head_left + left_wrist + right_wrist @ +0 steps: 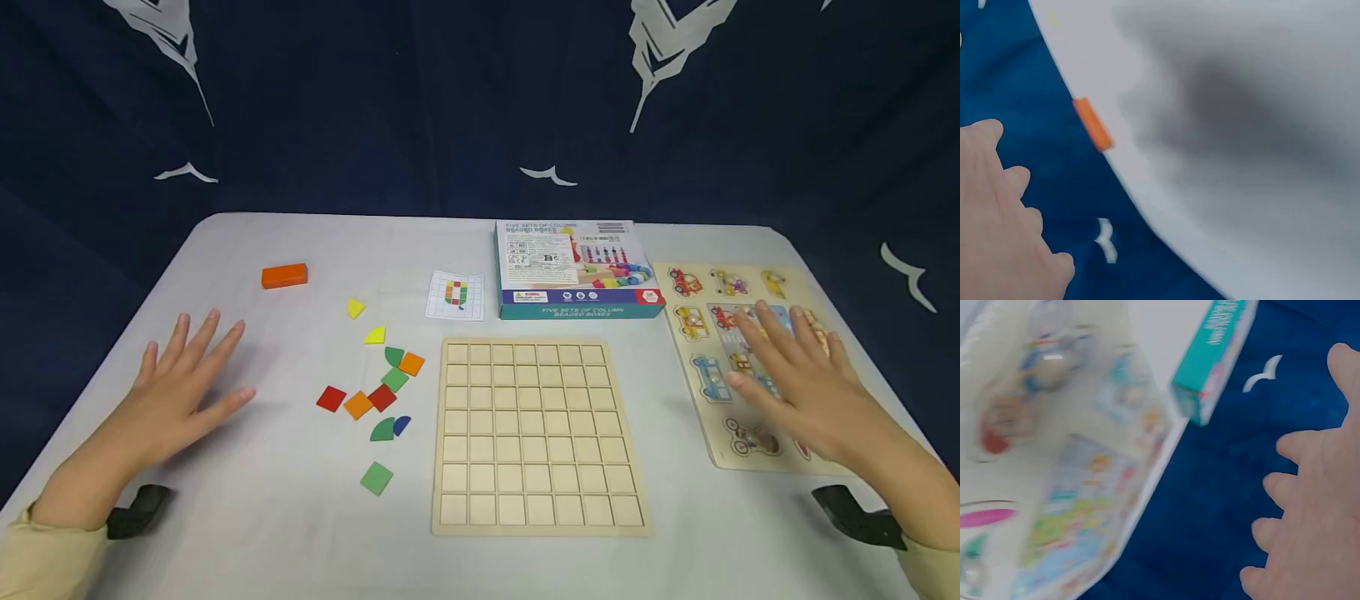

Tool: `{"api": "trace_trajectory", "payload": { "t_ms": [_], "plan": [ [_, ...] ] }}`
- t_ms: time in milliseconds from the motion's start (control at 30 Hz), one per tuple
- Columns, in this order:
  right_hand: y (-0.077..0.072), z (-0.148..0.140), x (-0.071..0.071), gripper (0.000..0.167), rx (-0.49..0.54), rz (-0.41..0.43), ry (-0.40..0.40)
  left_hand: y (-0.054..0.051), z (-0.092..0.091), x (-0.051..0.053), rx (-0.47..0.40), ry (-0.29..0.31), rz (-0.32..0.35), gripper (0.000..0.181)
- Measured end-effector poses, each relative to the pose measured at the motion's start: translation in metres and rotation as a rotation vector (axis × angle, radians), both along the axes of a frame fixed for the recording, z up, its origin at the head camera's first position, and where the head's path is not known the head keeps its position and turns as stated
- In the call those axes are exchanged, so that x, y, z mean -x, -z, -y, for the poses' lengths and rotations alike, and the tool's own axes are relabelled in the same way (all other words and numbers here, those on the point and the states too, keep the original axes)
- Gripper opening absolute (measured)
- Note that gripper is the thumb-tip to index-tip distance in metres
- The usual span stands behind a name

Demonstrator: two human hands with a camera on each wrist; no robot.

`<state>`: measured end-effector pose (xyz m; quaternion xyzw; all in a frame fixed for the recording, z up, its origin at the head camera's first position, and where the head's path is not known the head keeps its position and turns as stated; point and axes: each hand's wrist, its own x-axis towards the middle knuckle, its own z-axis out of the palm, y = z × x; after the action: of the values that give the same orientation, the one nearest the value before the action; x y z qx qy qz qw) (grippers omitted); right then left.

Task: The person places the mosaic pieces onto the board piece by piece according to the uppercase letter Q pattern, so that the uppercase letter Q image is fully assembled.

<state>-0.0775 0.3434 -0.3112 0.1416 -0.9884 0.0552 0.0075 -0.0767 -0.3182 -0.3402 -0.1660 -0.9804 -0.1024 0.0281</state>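
Observation:
My left hand (176,400) hovers over the left of the table with fingers spread, holding nothing; an orange block (284,276) lies beyond its fingertips. My right hand (813,387), fingers also spread and holding nothing, is over the picture puzzle board (701,417) and hides part of it. Between the hands, a wooden grid board (542,423) lies with bare squares. Left of it are scattered flat pieces: several squares, including a red one (331,398) and a green one (377,478), yellow pieces (375,335), green quarter-rounds (382,429) and a blue piece (402,425).
A small pattern card (455,296) lies behind the grid board, beside a boxed set (577,271) near the table's back edge. A dark blue cloth (375,108) with white shapes hangs behind the white table (225,517). Black straps show at both wrists.

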Motion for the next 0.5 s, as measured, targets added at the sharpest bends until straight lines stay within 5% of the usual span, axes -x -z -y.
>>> {"api": "trace_trajectory", "payload": {
  "t_ms": [300, 500],
  "plan": [
    [-0.041, 0.022, -0.015, 0.077, 0.044, 0.049, -0.074, -0.062, -0.027, -0.005, -0.065, 0.055, -0.022, 0.089],
    [-0.043, 0.035, -0.034, 0.078, 0.304, 0.096, -0.170, -0.075, -0.047, -0.017, -0.251, 0.093, -0.025, 0.098]
  ]
}}
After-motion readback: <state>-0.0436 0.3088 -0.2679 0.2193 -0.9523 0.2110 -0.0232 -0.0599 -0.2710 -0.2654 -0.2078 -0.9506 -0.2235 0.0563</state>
